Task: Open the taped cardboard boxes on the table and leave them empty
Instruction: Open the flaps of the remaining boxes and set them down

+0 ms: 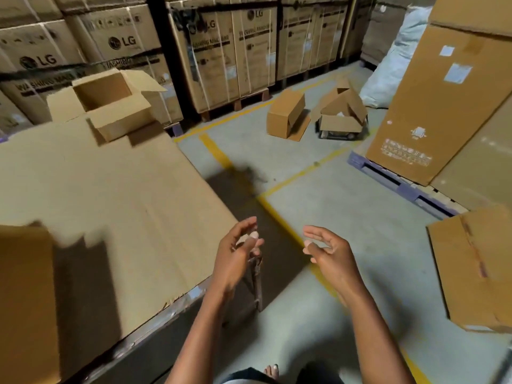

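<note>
An opened cardboard box (110, 103) with its flaps spread and an empty-looking inside sits at the far end of the table (110, 189), which is covered with flat cardboard. A second box (25, 295), blurred, stands at the table's near left edge. My left hand (238, 253) and my right hand (327, 250) hang in the air over the floor just right of the table's corner. Both have loosely curved fingers, palms facing each other, and hold nothing.
On the floor beyond lie a tipped box (285, 115) and another box with open flaps (340, 115). A tall carton on a purple pallet (401, 184) stands right, a large box (476, 270) at near right. Stacked cartons (243, 51) line the back.
</note>
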Demonstrator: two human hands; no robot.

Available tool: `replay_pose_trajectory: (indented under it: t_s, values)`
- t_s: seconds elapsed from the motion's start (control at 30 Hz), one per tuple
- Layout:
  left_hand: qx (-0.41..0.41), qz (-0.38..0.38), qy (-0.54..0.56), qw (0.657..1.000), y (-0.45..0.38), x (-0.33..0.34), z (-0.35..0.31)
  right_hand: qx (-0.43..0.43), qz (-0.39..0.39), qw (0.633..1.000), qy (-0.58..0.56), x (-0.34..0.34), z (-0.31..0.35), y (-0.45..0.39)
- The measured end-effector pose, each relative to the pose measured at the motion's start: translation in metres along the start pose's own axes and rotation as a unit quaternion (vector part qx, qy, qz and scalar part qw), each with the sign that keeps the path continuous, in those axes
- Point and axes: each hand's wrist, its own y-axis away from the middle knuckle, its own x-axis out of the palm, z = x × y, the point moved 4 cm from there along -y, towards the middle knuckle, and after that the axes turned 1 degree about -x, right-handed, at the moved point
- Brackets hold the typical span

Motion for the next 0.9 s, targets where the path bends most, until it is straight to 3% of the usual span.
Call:
replay_pose_trajectory:
  t_s: [0.23,0.5,0.73,0.9]
  values:
    - [0.006,-0.040,-0.005,0.999,-0.124,0.072,-0.004,-0.011,0.061,0.998,0.013,-0.035,0.013,-0.162]
    - [0.008,-0.179,0.064,0.982,-0.226,0.122,-0.023,-0.041,0.185,0.979,0.069,-0.045,0.051,-0.336]
    - [-0.007,-0.294,0.077,0.953,-0.306,0.099,-0.021,-0.008,0.303,0.952,0.048,0.018,0.062,-0.446]
    - [-0.006,-0.347,0.070,0.935,-0.397,0.046,-0.026,-0.027,0.342,0.936,0.073,0.094,0.080,-0.540]
